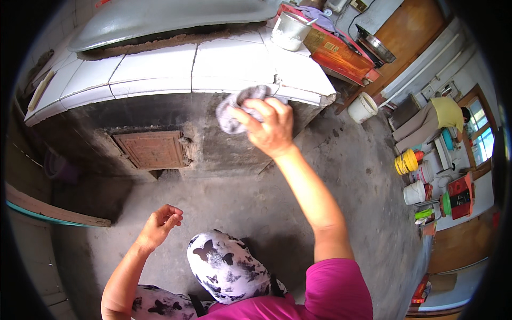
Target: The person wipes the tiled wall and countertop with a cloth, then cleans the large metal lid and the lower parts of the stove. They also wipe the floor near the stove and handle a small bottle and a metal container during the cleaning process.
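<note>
My right hand is closed on a crumpled grey cloth. The cloth lies against the front edge of the white tiled stove top, where the tiles meet the dark, sooty front wall. Lower left, my left hand hangs in the air above the floor, its fingers loosely curled together and nothing visible in them. Left of the cloth, a rusty brown metal stove door is set shut into the wall. A large grey metal lid covers the far part of the stove top.
A metal pot stands at the stove's far right, beside a red-orange box. Past that corner a white bucket sits on the concrete floor. Farther right, a person in a yellow top bends near several buckets. A wooden board juts in from the left.
</note>
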A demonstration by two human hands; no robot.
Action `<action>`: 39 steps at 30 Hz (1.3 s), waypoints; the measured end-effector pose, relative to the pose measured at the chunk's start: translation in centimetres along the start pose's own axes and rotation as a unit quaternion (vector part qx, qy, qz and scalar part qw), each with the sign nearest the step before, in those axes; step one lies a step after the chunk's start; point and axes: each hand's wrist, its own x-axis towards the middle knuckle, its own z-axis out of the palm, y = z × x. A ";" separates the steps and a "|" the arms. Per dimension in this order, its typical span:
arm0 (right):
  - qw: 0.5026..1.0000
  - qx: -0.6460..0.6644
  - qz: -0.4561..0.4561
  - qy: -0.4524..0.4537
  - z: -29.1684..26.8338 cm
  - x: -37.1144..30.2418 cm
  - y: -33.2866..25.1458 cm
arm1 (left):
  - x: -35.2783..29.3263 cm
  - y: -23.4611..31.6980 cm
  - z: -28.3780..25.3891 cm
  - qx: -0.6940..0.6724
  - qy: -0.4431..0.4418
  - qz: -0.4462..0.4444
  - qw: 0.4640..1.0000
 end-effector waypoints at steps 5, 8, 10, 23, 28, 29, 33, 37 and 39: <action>0.969 0.000 0.165 -0.182 -7.4 -10.3 5.7 | -1.0 -0.3 -0.5 0.009 0.006 0.015 1.000; 0.905 0.014 0.356 -0.231 -11.5 -17.0 5.9 | -1.5 -1.2 -0.6 0.023 0.009 0.009 1.000; 0.874 0.062 0.456 -0.157 -13.3 -18.9 5.4 | -0.9 -1.5 -0.2 0.020 -0.004 0.012 1.000; 0.154 0.849 0.500 0.082 -13.3 -6.8 0.8 | -1.0 1.7 0.7 -0.009 0.002 -0.002 1.000; 0.491 0.621 0.601 0.108 -11.8 -3.2 -2.6 | -0.8 -0.4 0.3 0.000 -0.009 0.011 1.000; 0.548 0.613 0.559 0.110 -10.9 -2.4 -3.5 | -0.7 -0.5 0.5 0.000 -0.011 0.011 1.000; 0.888 0.324 0.317 0.081 -6.3 5.7 -6.1 | -0.5 -0.2 0.2 0.018 -0.011 0.009 1.000; 0.973 0.137 0.186 0.007 -2.3 8.5 -5.2 | -0.2 -0.2 0.1 0.021 -0.014 0.023 0.999; 0.983 0.090 0.161 -0.009 -2.8 6.3 -2.5 | -0.2 -0.8 -0.2 0.028 -0.016 0.021 0.999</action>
